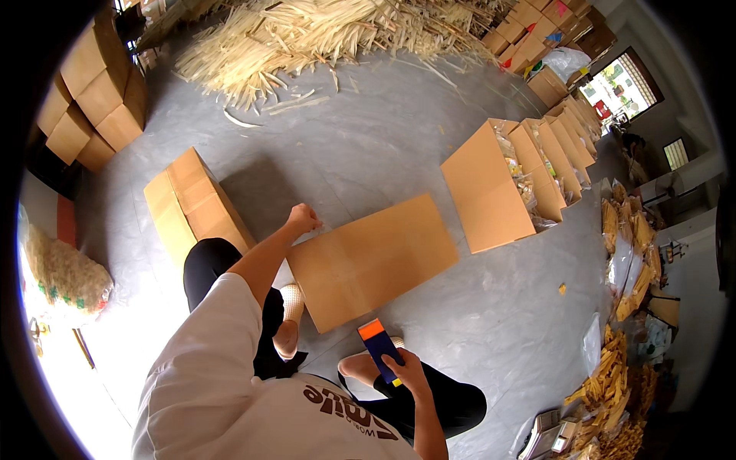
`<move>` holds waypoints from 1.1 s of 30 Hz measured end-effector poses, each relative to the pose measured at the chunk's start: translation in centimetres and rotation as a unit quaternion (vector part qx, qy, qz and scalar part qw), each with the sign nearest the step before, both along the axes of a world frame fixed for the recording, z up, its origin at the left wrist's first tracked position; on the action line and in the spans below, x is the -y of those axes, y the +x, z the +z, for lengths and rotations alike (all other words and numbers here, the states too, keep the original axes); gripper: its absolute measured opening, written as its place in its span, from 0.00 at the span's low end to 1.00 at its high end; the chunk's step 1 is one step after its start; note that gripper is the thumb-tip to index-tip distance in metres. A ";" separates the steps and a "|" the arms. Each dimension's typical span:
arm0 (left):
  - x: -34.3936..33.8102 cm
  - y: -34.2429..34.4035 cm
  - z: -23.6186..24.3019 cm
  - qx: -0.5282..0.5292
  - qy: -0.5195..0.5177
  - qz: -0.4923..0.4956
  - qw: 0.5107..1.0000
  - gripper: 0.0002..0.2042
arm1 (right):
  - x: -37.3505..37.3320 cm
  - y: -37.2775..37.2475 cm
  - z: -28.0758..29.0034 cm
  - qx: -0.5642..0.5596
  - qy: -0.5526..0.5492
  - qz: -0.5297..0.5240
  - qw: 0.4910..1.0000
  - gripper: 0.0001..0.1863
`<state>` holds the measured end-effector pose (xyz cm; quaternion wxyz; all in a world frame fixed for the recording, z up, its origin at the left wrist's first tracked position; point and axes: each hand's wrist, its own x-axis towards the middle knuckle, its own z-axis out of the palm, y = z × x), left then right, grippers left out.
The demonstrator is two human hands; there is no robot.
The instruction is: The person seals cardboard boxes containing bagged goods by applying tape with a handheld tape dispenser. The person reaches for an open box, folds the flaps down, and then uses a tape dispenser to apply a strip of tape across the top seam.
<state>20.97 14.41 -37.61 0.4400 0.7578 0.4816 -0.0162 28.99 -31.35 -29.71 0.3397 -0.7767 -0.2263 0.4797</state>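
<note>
A flat brown cardboard box [376, 257] lies on the grey floor in front of me. My left hand [303, 218] is closed on its far left corner, with the arm stretched out. Near the box's front edge, my right hand [412, 369] grips a blue hand tool with an orange end [377, 343], pointed toward the box. My knees and feet are bent below the box.
A closed carton [195, 203] stands to the left. A row of open cartons [537, 176] with bagged goods runs to the right. A heap of pale wooden strips [307, 34] lies at the back. Stacked cartons [96, 84] stand far left, and bundles of sticks [621, 383] lie right.
</note>
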 end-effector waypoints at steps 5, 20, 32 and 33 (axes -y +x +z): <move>1.6 -0.5 -3.3 0.007 -0.044 0.001 0.999 0.18 | -2.1 -0.3 -0.3 -0.012 -0.051 0.039 0.998 0.24; 2.5 1.3 4.3 -0.056 0.144 -0.075 0.985 0.24 | -9.4 -1.4 -0.8 0.064 0.021 -0.015 0.998 0.24; 1.3 0.5 12.4 0.083 -0.038 0.024 0.996 0.33 | -26.2 -0.6 4.1 0.010 0.170 -0.030 0.985 0.23; 0.7 0.8 12.5 0.036 0.014 0.008 0.999 0.32 | -26.0 -0.4 3.6 0.004 0.211 -0.041 0.977 0.22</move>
